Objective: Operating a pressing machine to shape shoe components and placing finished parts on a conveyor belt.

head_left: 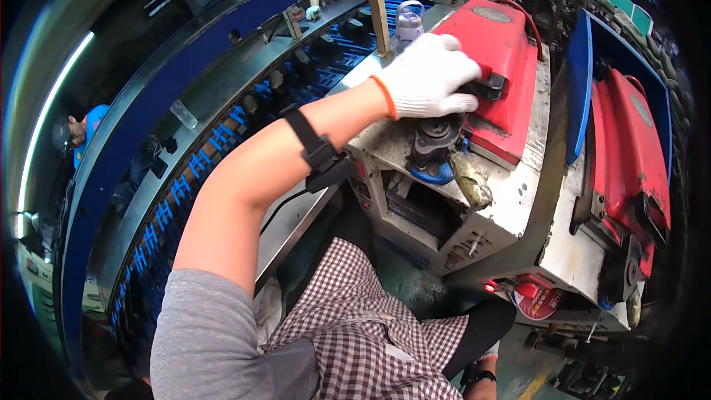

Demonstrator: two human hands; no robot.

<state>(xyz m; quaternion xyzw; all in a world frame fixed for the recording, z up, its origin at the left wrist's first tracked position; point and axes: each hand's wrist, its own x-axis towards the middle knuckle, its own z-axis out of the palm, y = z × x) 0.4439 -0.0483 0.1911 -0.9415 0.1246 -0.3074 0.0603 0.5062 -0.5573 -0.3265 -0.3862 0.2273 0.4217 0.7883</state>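
My left arm reaches up across the view to a white machine (511, 192) with a red cover (496, 37). In a white knit glove with an orange cuff, my left hand (431, 78) has its fingers curled round the black handle (490, 87) at the cover's near end. Just below that hand sits a dark round fitting with a blue base (433, 155). A stained yellowish piece (474, 181) hangs over the machine's edge beside it. Low in the view, my gloved right hand (492, 350) shows only at its cuff; my leg hides the fingers.
Another machine with a red cover (626, 141) and blue side panel (581, 81) stands at the right. A purple bottle (409, 26) is behind my left hand. Along the left curves a conveyor with blue racks (200, 163). A person in blue (92, 130) is beyond it.
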